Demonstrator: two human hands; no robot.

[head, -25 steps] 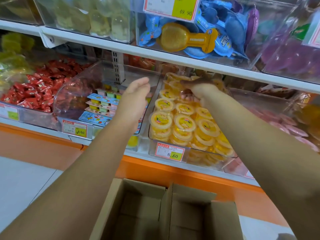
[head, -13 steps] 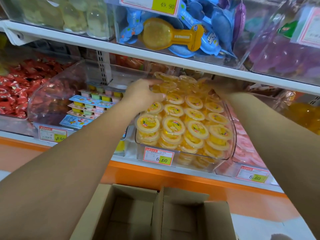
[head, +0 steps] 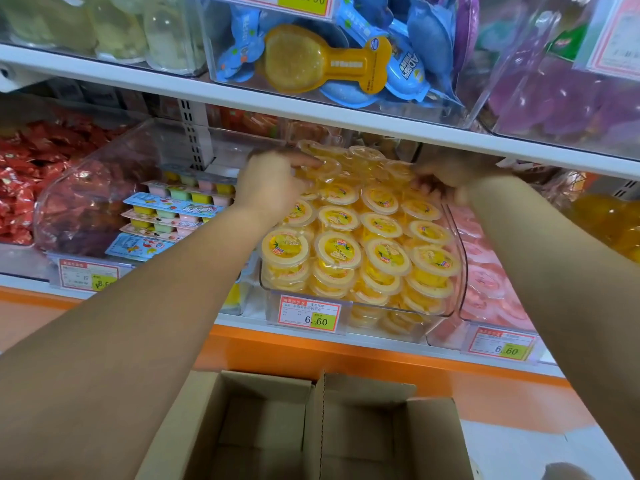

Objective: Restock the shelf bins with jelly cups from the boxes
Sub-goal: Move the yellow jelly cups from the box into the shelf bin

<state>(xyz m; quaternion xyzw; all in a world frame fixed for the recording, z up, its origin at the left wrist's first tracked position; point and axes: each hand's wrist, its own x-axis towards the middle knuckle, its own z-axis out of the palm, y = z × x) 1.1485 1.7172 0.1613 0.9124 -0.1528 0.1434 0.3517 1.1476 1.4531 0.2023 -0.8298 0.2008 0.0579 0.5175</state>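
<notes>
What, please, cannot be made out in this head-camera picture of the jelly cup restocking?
- Right hand, head view: blurred and shadowed under the upper shelf; grip unclear.
- Left hand, head view: fingertips blurred among the yellow jelly cups; whether it holds one is unclear.
- Cardboard box, head view: cut off by the bottom edge.
- Price tag, head view: small print too small to read.

A shop's sweets aisle: below the white shelf (head: 138, 80) stand clear bins (head: 459, 268) of packaged sweets (head: 337, 249), each fronted by a printed price tag (head: 309, 312) (two read 6.60); lower still, an open cardboard box (head: 431, 424).
</notes>
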